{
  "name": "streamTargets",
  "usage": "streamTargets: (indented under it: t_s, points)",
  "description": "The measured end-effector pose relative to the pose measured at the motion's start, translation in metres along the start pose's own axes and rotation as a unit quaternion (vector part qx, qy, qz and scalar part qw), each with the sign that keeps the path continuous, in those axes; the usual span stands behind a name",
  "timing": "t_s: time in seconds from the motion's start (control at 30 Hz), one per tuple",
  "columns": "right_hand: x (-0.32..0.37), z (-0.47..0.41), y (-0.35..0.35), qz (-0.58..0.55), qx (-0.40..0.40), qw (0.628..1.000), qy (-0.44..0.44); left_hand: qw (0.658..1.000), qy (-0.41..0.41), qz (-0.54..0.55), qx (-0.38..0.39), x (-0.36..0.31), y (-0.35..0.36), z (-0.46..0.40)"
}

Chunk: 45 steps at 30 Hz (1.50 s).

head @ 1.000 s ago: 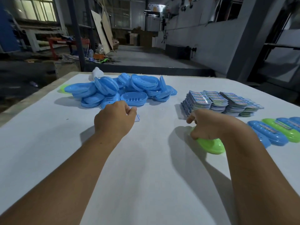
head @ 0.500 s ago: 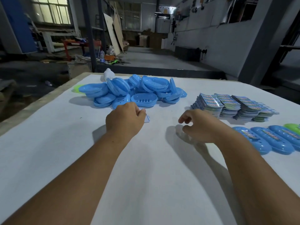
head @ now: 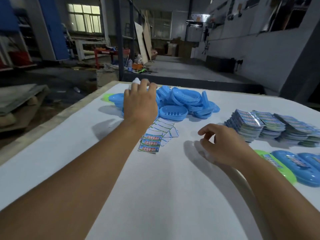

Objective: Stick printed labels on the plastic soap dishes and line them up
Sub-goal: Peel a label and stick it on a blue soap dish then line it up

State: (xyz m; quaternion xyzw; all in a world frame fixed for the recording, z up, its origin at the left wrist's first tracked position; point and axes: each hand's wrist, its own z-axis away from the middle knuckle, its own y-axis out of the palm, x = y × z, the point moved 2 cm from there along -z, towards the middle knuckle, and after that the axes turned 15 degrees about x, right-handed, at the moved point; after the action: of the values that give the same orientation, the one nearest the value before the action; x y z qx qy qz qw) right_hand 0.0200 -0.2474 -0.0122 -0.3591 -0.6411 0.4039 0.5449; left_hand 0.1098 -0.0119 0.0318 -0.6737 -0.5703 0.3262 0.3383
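A heap of blue plastic soap dishes (head: pixel 183 103) lies at the far middle of the white table (head: pixel 155 196). My left hand (head: pixel 140 103) reaches over the heap's left side with its fingers stretched forward above the dishes; what its fingertips touch is hidden. A sheet of small printed labels (head: pixel 155 137) lies flat just behind that wrist, partly peeled. My right hand (head: pixel 223 144) hovers low over the table right of the sheet, fingers loosely curled and holding nothing. At the right edge, a labelled green dish (head: pixel 278 168) and labelled blue dishes (head: pixel 301 168) lie side by side.
Stacks of printed label sheets (head: pixel 256 127) stand at the right, behind the row of dishes. A green dish (head: pixel 106 97) peeks out at the heap's left end, with a small white object (head: pixel 136 80) by the far table edge. The table's left edge runs diagonally.
My left hand left the label sheet on the table and moved forward onto the dish heap. My right hand let go of the green dish, which now lies in the row.
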Motion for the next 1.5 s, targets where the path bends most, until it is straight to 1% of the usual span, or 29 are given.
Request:
streamTargets:
  t_s: [0.07,0.1,0.17,0.2,0.27,0.43,0.5,0.6,0.67,0.73,0.8,0.83,0.9,0.97,1.0,1.07,1.1,1.13,1.2,1.27,1.33,1.4,1.43,1.5]
  points:
    - [0.0,-0.001,0.0,0.002,0.007,1.0,0.002,0.997,0.033,-0.07,0.03,0.003,-0.001,-0.018]
    - [0.0,-0.001,0.0,0.003,0.009,1.0,0.003,0.994,0.04,-0.088,0.053,0.005,0.0,-0.026]
    - [0.001,-0.001,0.0,0.005,0.009,1.0,0.001,0.99,0.043,-0.105,0.087,0.008,0.005,-0.035]
    - [0.001,-0.001,0.001,0.004,0.011,1.0,0.0,0.989,0.043,-0.105,0.091,0.009,0.007,-0.038]
    - [0.001,0.0,0.002,0.0,0.018,1.0,-0.001,0.991,0.041,-0.094,0.08,0.009,0.01,-0.04]
    - [0.0,0.001,0.004,0.0,0.022,1.0,-0.003,0.993,0.054,-0.105,0.018,0.012,0.017,-0.036]
    - [0.001,0.001,0.004,0.0,0.022,1.0,-0.003,0.994,0.054,-0.1,0.006,0.014,0.019,-0.036]
    - [0.0,0.001,0.004,0.0,0.023,1.0,-0.003,0.996,0.049,-0.071,-0.008,0.015,0.019,-0.035]
    - [0.0,0.002,0.004,-0.007,0.021,1.0,-0.003,0.998,0.039,-0.032,-0.028,0.015,0.016,-0.035]
    - [0.0,0.002,0.004,-0.012,0.016,1.0,-0.005,0.998,0.031,0.027,-0.047,0.013,0.011,-0.035]
    - [0.002,0.002,0.003,-0.018,0.012,1.0,-0.006,0.991,0.023,0.117,-0.055,0.01,0.004,-0.034]
    - [0.003,0.003,0.003,-0.022,0.009,1.0,-0.006,0.983,0.013,0.176,-0.058,0.008,0.001,-0.032]
    - [0.005,0.003,0.001,-0.038,-0.007,0.999,-0.008,0.955,-0.017,0.29,-0.062,0.003,-0.006,-0.027]
    - [0.008,0.003,-0.002,-0.069,-0.035,0.997,-0.015,0.922,-0.05,0.383,-0.041,-0.004,-0.01,-0.018]
    - [0.009,0.004,-0.003,-0.089,-0.051,0.995,-0.023,0.896,-0.067,0.439,-0.011,-0.009,-0.01,-0.012]
    - [0.013,0.006,-0.004,-0.128,-0.079,0.988,-0.045,0.822,-0.104,0.555,0.073,-0.019,-0.006,0.003]
    - [0.014,0.007,-0.004,-0.143,-0.086,0.985,-0.053,0.79,-0.122,0.591,0.111,-0.024,-0.004,0.011]
    - [0.016,0.008,-0.003,-0.155,-0.086,0.982,-0.059,0.771,-0.134,0.607,0.139,-0.028,-0.001,0.02]
    - [0.02,0.008,-0.002,-0.197,-0.072,0.976,-0.059,0.752,-0.136,0.624,0.165,-0.034,0.003,0.036]
    - [0.022,0.007,0.0,-0.277,-0.052,0.958,-0.048,0.74,-0.112,0.641,0.168,-0.038,0.005,0.05]
    - [0.026,0.006,0.002,-0.396,-0.019,0.917,-0.033,0.753,-0.068,0.632,0.172,-0.04,0.008,0.062]
    - [0.027,0.005,0.001,-0.502,0.014,0.865,-0.013,0.778,-0.003,0.602,0.18,-0.041,0.009,0.069]
    - [0.027,0.005,0.0,-0.53,0.021,0.848,-0.003,0.795,0.031,0.578,0.18,-0.041,0.009,0.071]
    - [0.024,0.004,-0.003,-0.557,0.04,0.829,0.003,0.833,0.085,0.518,0.176,-0.039,0.008,0.073]
